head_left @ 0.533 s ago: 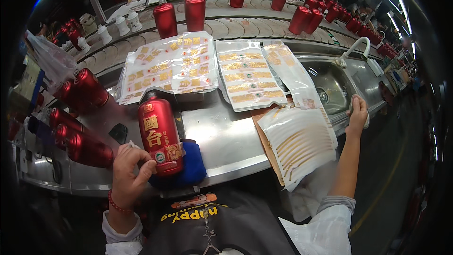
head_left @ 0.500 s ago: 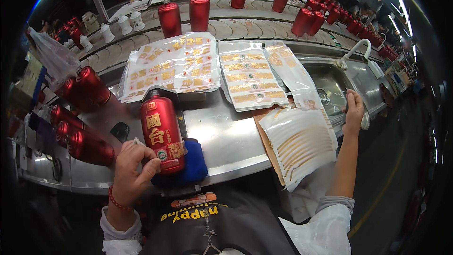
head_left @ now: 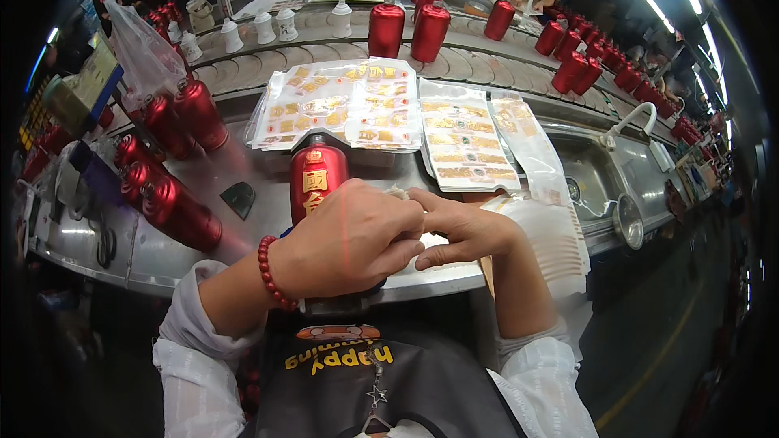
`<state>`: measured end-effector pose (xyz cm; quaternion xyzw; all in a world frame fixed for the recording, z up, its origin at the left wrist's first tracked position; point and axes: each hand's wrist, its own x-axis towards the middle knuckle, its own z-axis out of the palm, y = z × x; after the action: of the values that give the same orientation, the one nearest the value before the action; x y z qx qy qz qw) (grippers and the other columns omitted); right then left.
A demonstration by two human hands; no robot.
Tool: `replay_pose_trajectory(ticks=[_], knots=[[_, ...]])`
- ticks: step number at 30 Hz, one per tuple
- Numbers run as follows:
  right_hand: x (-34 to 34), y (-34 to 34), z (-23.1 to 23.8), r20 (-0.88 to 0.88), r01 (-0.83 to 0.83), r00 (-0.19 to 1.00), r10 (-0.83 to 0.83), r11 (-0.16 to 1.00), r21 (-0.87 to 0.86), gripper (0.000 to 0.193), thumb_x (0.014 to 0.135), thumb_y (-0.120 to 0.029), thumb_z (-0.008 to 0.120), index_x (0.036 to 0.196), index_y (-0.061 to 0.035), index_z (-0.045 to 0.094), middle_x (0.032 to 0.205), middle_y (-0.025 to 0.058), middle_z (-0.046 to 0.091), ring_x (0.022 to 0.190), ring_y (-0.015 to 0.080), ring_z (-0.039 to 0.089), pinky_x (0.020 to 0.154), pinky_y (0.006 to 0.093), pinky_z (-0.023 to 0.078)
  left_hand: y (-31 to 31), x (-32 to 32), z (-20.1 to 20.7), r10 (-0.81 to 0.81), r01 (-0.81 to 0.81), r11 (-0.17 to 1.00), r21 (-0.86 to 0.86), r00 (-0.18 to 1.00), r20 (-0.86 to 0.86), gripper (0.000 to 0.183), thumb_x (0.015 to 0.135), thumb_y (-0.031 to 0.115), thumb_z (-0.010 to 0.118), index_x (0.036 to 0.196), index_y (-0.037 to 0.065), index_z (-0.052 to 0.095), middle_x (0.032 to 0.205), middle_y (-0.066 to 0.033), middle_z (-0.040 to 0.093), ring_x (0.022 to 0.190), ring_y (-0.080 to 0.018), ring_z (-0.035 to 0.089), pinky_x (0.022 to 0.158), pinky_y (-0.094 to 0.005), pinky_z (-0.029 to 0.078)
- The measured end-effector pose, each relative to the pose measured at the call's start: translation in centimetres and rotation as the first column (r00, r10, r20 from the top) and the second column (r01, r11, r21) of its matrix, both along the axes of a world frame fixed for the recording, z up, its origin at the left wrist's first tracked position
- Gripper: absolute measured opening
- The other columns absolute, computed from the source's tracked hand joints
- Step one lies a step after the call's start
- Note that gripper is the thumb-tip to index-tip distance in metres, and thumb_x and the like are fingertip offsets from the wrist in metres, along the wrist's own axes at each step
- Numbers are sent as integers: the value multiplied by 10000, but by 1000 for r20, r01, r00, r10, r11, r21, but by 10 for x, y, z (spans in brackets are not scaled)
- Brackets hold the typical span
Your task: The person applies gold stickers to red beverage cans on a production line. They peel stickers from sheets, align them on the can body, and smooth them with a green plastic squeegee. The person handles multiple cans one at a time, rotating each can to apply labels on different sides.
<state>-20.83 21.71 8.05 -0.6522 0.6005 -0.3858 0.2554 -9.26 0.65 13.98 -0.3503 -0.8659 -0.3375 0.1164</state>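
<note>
A red bottle [head_left: 318, 172] with gold characters lies on the steel counter right in front of me, its neck pointing away. My left hand [head_left: 349, 237], a red bead bracelet on its wrist, is wrapped over the bottle's lower body and hides it. My right hand [head_left: 464, 232] comes in from the right, and its fingertips meet my left fingers at a small pale piece [head_left: 398, 192] beside the bottle. What that piece is, I cannot tell.
Sheets of gold stickers [head_left: 341, 104] lie beyond the bottle, and a stack of striped sheets [head_left: 561, 253] lies at the right. Red bottles [head_left: 174, 211] lie at the left. More bottles stand on the curved conveyor [head_left: 406, 28]. A sink [head_left: 596, 182] is at right. Other people sit at the back.
My right hand has left the sink edge at the right and come in to meet my left hand at the bottle. My left hand has slid up over the bottle's body.
</note>
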Motion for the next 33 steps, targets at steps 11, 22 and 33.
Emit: replay_pose_trajectory(ticks=[11, 22, 33], knots=[[1, 47, 8, 385, 381, 856, -346, 925, -14, 74, 919, -100, 703, 921, -36, 665, 1234, 103, 586, 1113, 179, 540, 973, 318, 407, -11, -58, 32, -46, -59, 975, 212, 887, 460, 185, 957, 169, 675, 893, 7, 611, 732, 25, 563, 664, -48, 505, 600, -223, 432], [-74, 67, -6, 725, 793, 408, -555, 608, 19, 211, 979, -202, 662, 1053, -4, 666, 902, 0, 622, 719, 54, 564, 682, 205, 471, -20, -132, 12, -138, -131, 882, 452, 846, 515, 179, 971, 174, 668, 910, 7, 646, 740, 16, 589, 667, -42, 519, 594, -203, 421], [-252, 71, 2, 1, 912, 370, -929, 363, 188, 280, 979, -361, 621, 970, -88, 681, 820, -53, 599, 723, 40, 524, 604, 211, 410, -45, -260, -25, 281, -373, 914, 158, 865, 415, 213, 960, 229, 653, 904, 23, 655, 773, 8, 606, 727, -73, 548, 648, -248, 451]])
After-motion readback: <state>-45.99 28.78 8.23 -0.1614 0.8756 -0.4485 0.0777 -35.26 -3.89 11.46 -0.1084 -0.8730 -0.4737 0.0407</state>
